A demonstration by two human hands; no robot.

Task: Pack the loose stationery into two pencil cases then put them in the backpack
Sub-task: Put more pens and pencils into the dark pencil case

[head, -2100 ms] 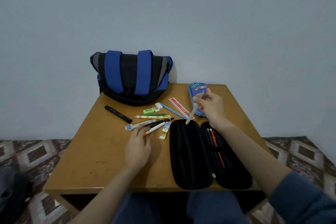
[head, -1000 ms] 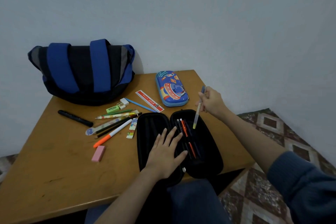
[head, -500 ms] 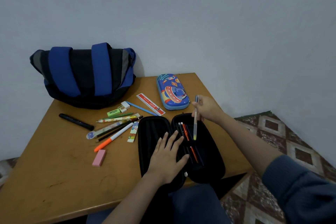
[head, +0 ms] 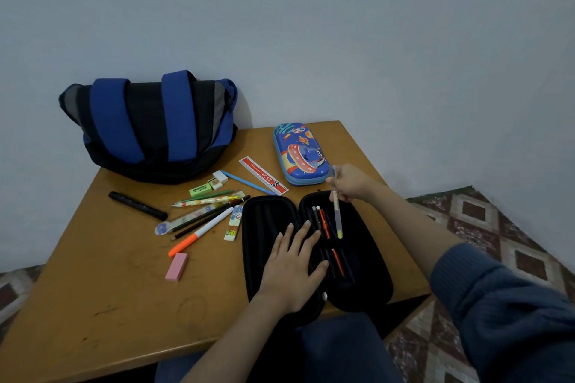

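Left hand [head: 292, 270]: I lay it flat, fingers straight and spread, across the middle of the open black zip-up fabric pencil case [head: 264, 227], pinning it open so it will not slide as I load it.
Right hand [head: 351, 183]: it pinches the top of a slim pale pen with a yellow tip [head: 337, 218].
Pen: it is near upright, tip down over the case's right half, in line with the pens already there so it can slot in alongside.
Loose stationery [head: 202, 211]: pencils, a marker, erasers and a ruler lie on the wooden tabletop [head: 93, 289], just left of the case.
Blue space-print hard case [head: 300, 154]: closed, behind the black case.
Blue-and-black backpack [head: 149, 127]: behind and left of the case.
Stage: early, I judge, as most items are unpacked.
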